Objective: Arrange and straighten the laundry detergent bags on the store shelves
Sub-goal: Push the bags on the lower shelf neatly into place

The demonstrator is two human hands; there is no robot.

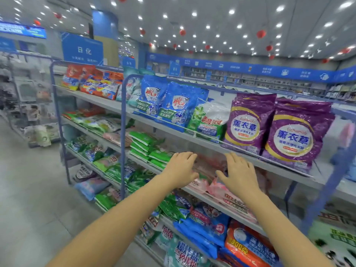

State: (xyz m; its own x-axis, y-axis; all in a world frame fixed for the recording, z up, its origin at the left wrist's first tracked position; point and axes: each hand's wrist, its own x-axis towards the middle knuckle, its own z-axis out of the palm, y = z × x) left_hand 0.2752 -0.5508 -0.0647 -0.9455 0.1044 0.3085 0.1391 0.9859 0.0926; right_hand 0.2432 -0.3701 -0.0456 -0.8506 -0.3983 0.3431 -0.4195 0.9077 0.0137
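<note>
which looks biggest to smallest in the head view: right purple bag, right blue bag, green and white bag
1. right purple bag
2. right blue bag
3. green and white bag
Purple is nearest the camera, so real size is unsure.

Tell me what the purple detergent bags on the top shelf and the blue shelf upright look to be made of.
The purple crinkled detergent bags look like glossy plastic film: their creased fronts catch glints of light. The blue rounded shelf upright is probably painted metal tubing, since it is smooth and evenly coloured, though the look alone cannot confirm it.
</note>
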